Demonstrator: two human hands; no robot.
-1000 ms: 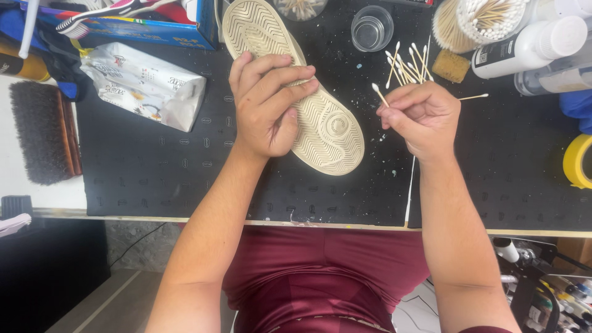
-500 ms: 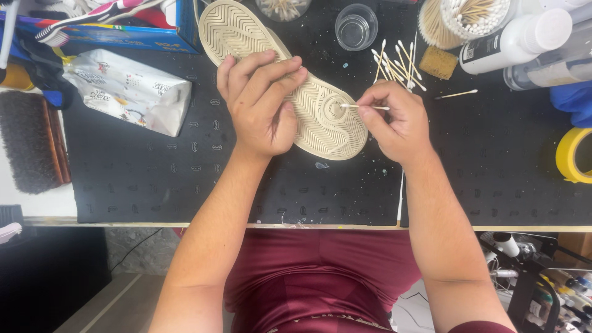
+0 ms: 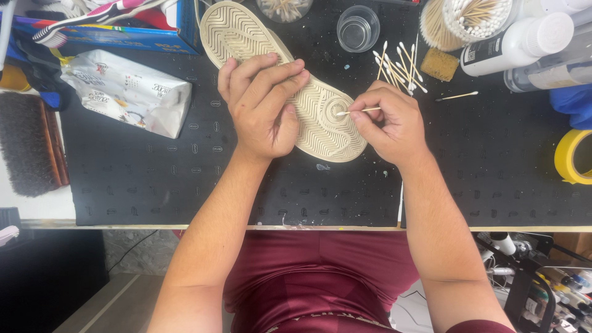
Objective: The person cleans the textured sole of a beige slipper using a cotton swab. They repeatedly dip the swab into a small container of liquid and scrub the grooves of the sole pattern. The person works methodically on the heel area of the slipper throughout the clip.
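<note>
A cream shoe lies sole up (image 3: 320, 120) on a black work mat (image 3: 246, 185), slanting from the upper left to the lower right. My left hand (image 3: 262, 108) presses flat on the middle of the sole and holds it down. My right hand (image 3: 388, 120) pinches a cotton swab (image 3: 357, 111), whose tip touches the round tread pattern near the shoe's lower end. Several loose cotton swabs (image 3: 398, 65) lie just above my right hand.
A white crumpled packet (image 3: 126, 92) and a dark brush (image 3: 28, 142) lie at the left. A clear cup (image 3: 357, 28), a tub of swabs (image 3: 472, 18), a small sponge (image 3: 439, 63), white bottles (image 3: 518, 43) and a yellow tape roll (image 3: 573, 157) stand at the right.
My right hand has brought the swab from beside the shoe onto the sole's lower end. My left hand has stayed pressed on the sole.
</note>
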